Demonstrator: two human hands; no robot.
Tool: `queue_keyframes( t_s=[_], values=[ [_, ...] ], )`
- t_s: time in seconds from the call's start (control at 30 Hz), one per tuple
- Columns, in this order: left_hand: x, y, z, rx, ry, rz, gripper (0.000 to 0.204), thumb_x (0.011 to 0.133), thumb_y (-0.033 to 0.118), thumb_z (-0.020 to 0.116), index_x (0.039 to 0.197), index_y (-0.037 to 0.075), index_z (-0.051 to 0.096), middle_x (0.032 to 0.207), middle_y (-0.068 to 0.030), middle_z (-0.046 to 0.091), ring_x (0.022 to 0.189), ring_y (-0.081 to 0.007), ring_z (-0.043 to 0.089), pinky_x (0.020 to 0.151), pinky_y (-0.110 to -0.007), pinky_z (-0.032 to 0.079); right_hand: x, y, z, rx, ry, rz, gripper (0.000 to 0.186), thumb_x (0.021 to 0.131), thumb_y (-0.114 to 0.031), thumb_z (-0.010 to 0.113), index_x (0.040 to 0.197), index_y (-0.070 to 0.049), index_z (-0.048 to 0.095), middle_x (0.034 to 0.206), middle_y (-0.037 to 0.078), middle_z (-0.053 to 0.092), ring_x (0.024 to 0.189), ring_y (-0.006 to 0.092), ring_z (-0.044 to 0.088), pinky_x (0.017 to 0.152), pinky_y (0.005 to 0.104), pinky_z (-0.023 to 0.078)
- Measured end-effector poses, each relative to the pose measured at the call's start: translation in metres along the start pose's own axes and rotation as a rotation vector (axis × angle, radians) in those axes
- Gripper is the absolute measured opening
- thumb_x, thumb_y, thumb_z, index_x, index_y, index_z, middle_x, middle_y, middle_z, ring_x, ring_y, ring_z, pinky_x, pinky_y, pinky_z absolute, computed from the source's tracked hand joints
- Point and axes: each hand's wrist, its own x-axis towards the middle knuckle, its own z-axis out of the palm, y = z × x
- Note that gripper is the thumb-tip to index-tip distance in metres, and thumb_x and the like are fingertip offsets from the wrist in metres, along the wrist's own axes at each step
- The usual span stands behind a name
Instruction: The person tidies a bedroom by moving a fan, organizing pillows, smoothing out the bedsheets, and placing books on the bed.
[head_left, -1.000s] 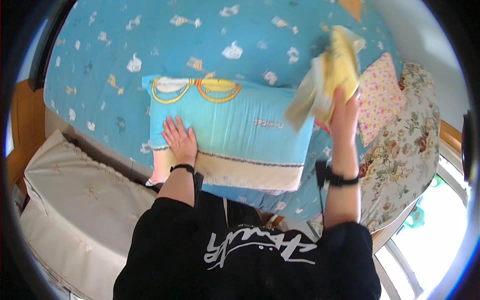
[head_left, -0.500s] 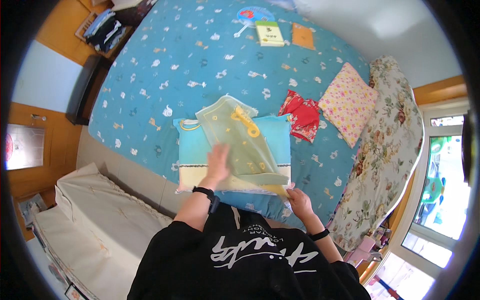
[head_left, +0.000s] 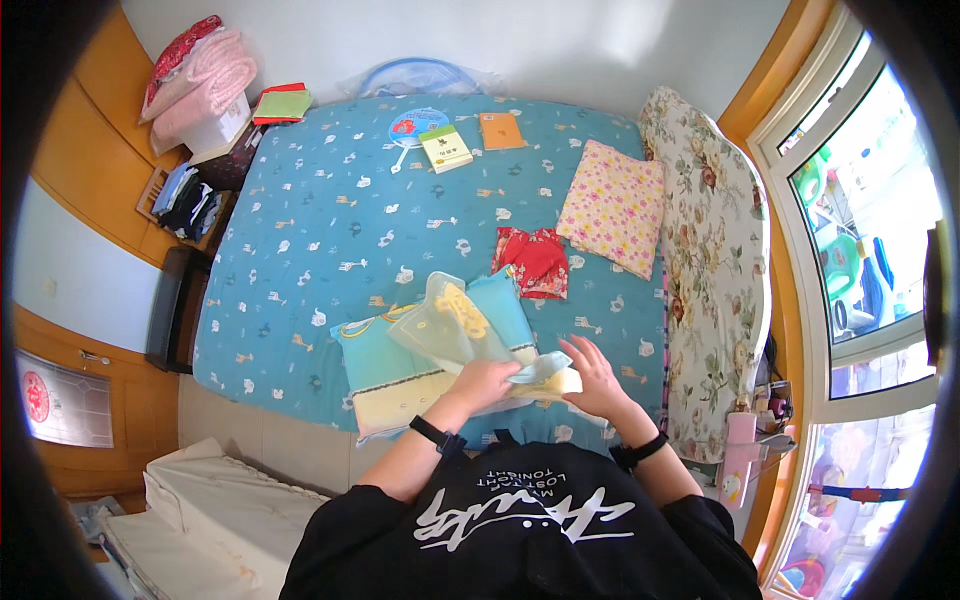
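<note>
The pale green cloth (head_left: 425,335), with a yellow print on it, lies on top of the blue and cream pillow (head_left: 380,368), at the near edge of the blue bed (head_left: 265,300). The left hand (head_left: 485,384) seems to grip a bunched bit of the cloth, its fingers curled in. The right hand (head_left: 598,384) is let go and wide, its fingers spread, just beside a pale yellow end (head_left: 563,383); I cannot tell if the thumb touches it. The step in hand looks like sorting out the low edge of the cloth. The next move seems to call for the right fingers to get hold of an edge, with the left ones holding on so nothing slips. A red flowery cloth (head_left: 537,263) lies just past the pillow.
</note>
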Motion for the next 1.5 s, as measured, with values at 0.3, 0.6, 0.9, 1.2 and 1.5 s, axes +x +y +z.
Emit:
queue_keyframes(
  t_s=[0.3,0.6,0.9,1.2,1.5],
  values=[
    [-0.065,0.043,-0.044,0.139,0.059,-0.072,0.019,0.096,0.028,0.081,0.11,0.015,0.078,0.094,-0.0157,0.079,0.092,-0.0424,0.077,0.077,-0.055,0.06,0.022,-0.069,-0.069,0.486,-0.32,-0.145,0.02,0.091,-0.005,0.079,0.11,-0.003,0.078,0.101,0.019,0.076,0.094,0.0431,0.074,0.086,0.0469,0.062],
    [-0.195,-0.131,-0.017,0.174,0.686,-0.493,0.025,0.103,0.024,0.075,0.126,0.015,0.08,0.099,-0.0171,0.081,0.094,-0.0427,0.077,0.085,-0.051,0.062,0.089,-0.125,-0.169,0.358,-0.1,-0.336,0.028,0.084,-0.001,0.082,0.112,-0.001,0.08,0.099,0.016,0.075,0.094,0.0361,0.074,0.085,0.0445,0.059],
    [-0.16,-0.167,-0.247,0.363,0.745,-0.407,0.023,0.108,0.028,0.075,0.112,0.005,0.073,0.103,-0.0218,0.075,0.094,-0.0459,0.073,0.079,-0.053,0.057,0.233,0.01,-0.076,-0.324,-0.087,-0.277,0.012,0.099,-0.012,0.074,0.103,-0.002,0.079,0.105,0.02,0.071,0.106,0.0448,0.07,0.093,0.0557,0.058],
    [-0.204,-0.169,-0.409,0.659,0.776,-0.227,0.013,0.093,0.004,0.073,0.104,0.003,0.08,0.1,-0.0164,0.07,0.098,-0.0405,0.07,0.084,-0.047,0.057,0.274,-0.044,-0.017,-0.352,0.247,-0.286,0.015,0.1,-0.006,0.071,0.112,-0.009,0.079,0.105,0.014,0.068,0.107,0.0389,0.068,0.093,0.0518,0.059],
    [-0.318,-0.27,-0.179,0.588,0.549,-0.489,0.015,0.089,0.004,0.071,0.098,0.013,0.078,0.1,-0.0116,0.069,0.102,-0.0361,0.071,0.086,-0.048,0.058,0.123,0.09,0.138,-0.353,-0.035,-0.125,0.012,0.093,-0.001,0.067,0.103,-0.008,0.07,0.105,0.015,0.066,0.108,0.0407,0.067,0.091,0.0536,0.058]
  ],
)
